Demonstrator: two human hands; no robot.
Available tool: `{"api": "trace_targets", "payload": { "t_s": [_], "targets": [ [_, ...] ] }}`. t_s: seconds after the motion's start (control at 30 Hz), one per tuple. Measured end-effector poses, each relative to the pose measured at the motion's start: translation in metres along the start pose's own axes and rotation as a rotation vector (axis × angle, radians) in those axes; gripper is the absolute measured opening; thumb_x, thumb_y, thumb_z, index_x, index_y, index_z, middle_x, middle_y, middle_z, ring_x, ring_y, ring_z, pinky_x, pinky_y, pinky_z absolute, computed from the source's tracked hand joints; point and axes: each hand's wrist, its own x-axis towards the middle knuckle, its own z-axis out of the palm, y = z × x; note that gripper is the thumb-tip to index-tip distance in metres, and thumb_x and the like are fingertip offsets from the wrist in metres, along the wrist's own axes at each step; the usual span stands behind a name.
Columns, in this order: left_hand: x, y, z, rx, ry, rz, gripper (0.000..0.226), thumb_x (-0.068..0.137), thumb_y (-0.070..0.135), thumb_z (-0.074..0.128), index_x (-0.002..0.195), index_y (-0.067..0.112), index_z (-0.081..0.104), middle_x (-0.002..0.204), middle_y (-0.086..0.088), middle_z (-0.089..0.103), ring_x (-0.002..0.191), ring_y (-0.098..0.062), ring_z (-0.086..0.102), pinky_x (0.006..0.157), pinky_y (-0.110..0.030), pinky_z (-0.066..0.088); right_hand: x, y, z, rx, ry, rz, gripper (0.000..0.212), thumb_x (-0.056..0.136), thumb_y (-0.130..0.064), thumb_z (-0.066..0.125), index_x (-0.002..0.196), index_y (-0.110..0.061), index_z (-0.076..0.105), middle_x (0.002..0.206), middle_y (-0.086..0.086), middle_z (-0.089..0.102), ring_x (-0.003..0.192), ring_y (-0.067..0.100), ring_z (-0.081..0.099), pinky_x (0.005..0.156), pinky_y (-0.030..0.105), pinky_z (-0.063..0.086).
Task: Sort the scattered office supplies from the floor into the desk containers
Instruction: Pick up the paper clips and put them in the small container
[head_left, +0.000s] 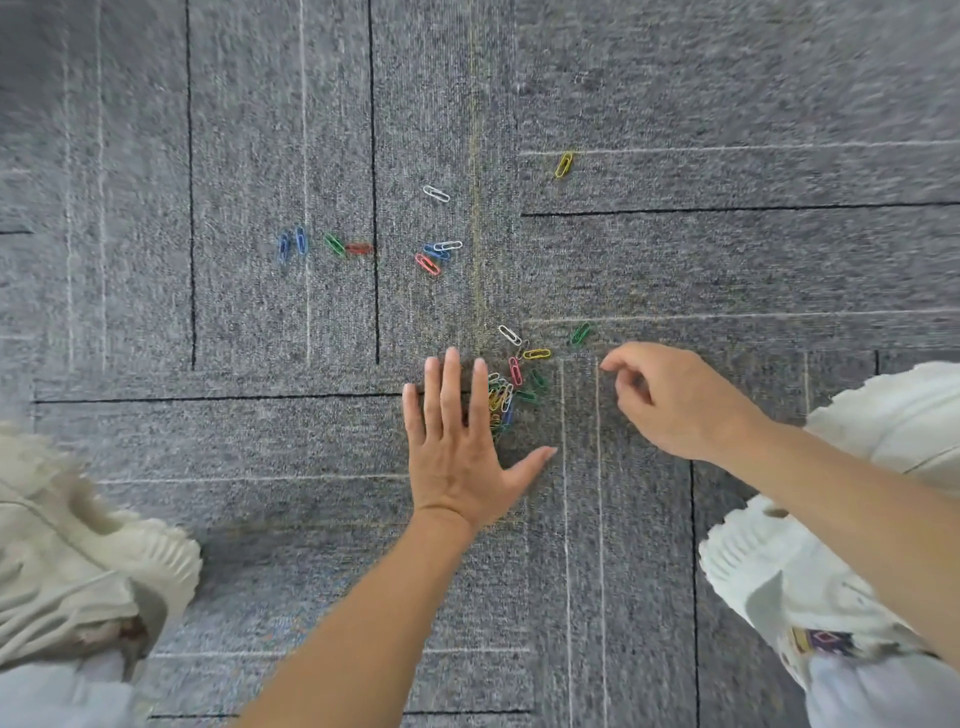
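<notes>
Head view: your left hand (457, 447) is spread flat, palm down, fingers straight; whether it presses the carpet (260, 312) you cannot tell. A pile of paper clips (506, 397) sits against its forefinger, between your two hands. Your right hand (675, 402) hovers released, fingers loosely curled, with nothing visible in them. A green clip (579, 333) lies just past its forefinger. More scattered clips (434, 254) lie well beyond your left fingertips. The patch on your right shoe (779, 545) is too blurred to read. Bare carpet opens on your left hand's little-finger side, as far as your left shoe (78, 571).
</notes>
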Motion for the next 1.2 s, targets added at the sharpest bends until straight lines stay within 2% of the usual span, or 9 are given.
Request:
{"api": "trace_targets", "payload": {
  "t_s": [0.1,0.2,0.3,0.4,0.53,0.93,1.03,1.1,1.2],
  "targets": [
    [0.022,0.016,0.000,-0.034,0.015,0.098,0.106,0.085,0.080,0.039,0.157,0.009,0.006,0.165,-0.016,0.003,0.153,-0.029,0.002,0.123,-0.050,0.011,-0.004,0.003,0.002,-0.010,-0.016,0.007,0.031,0.099,-0.018,0.050,0.129,-0.017,0.057,0.097,-0.009,0.059,0.066,0.006,0.057,0.063,0.029,0.048],
    [0.050,0.033,-0.002,-0.037,0.013,0.263,0.094,0.092,0.075,0.033,0.158,0.016,0.001,0.165,-0.011,-0.001,0.153,-0.026,0.000,0.124,-0.043,0.004,-0.009,0.003,-0.003,-0.020,-0.030,-0.009,0.032,0.099,-0.019,0.052,0.131,-0.018,0.056,0.099,-0.009,0.061,0.076,0.000,0.056,0.072,0.027,0.048],
    [0.062,0.038,-0.001,-0.096,0.050,0.414,0.073,0.098,0.061,0.040,0.155,0.018,0.027,0.164,-0.012,0.018,0.152,-0.028,0.015,0.123,-0.045,0.015,-0.009,0.008,-0.012,0.010,0.004,0.025,0.031,0.099,-0.020,0.052,0.130,-0.018,0.055,0.096,-0.012,0.061,0.064,-0.002,0.054,0.060,0.018,0.040],
    [0.063,0.035,0.003,-0.208,0.151,0.562,0.044,0.100,0.040,0.052,0.135,0.013,0.059,0.146,-0.013,0.050,0.139,-0.030,0.042,0.115,-0.045,0.035,-0.009,0.017,-0.018,0.016,0.011,0.070,0.033,0.099,-0.019,0.051,0.131,-0.017,0.054,0.093,-0.018,0.058,0.064,0.003,0.058,0.057,0.019,0.041],
    [0.060,0.034,0.001,-0.270,0.210,0.490,0.021,0.096,0.029,0.058,0.101,0.012,0.069,0.110,-0.008,0.065,0.108,-0.026,0.049,0.090,-0.045,0.050,-0.013,0.026,-0.020,0.033,-0.008,0.087,0.033,0.099,-0.019,0.051,0.132,-0.018,0.054,0.090,-0.016,0.058,0.049,-0.001,0.050,0.048,0.013,0.037],
    [0.099,0.033,-0.016,-0.198,0.197,0.695,0.044,0.098,0.022,0.053,0.055,0.016,0.060,0.052,0.005,0.050,0.046,-0.012,0.038,0.044,-0.022,0.037,-0.024,0.024,-0.007,0.066,-0.036,0.062,0.029,0.101,-0.020,0.048,0.128,-0.020,0.057,0.084,-0.012,0.062,0.045,0.002,0.048,0.043,0.018,0.041],
    [0.112,0.049,-0.035,-0.077,-0.069,0.581,0.052,0.099,0.028,0.041,0.051,0.016,0.056,0.047,0.012,0.037,0.041,-0.011,0.036,0.042,-0.015,0.029,-0.025,0.021,-0.001,0.078,-0.071,0.071,0.029,0.101,-0.021,0.046,0.127,-0.023,0.057,0.085,-0.012,0.061,0.047,0.004,0.048,0.047,0.021,0.038],
    [0.116,0.059,-0.047,-0.126,-0.203,0.379,0.053,0.101,0.029,0.037,0.053,0.014,0.054,0.046,0.008,0.038,0.040,-0.013,0.038,0.040,-0.017,0.027,-0.022,0.017,-0.002,0.099,-0.070,0.082,0.029,0.101,-0.021,0.045,0.127,-0.024,0.057,0.089,-0.014,0.060,0.048,0.004,0.049,0.049,0.021,0.038],
    [0.118,0.055,-0.078,-0.861,-0.265,-0.289,0.043,0.093,0.014,0.049,0.050,0.012,0.047,0.043,0.001,0.037,0.037,-0.014,0.029,0.037,-0.017,0.022,-0.015,0.005,-0.004,0.206,-0.034,0.107,0.026,0.101,-0.019,0.046,0.123,-0.021,0.060,0.092,-0.011,0.064,0.058,0.014,0.061,0.053,0.034,0.052]
  ]
}}
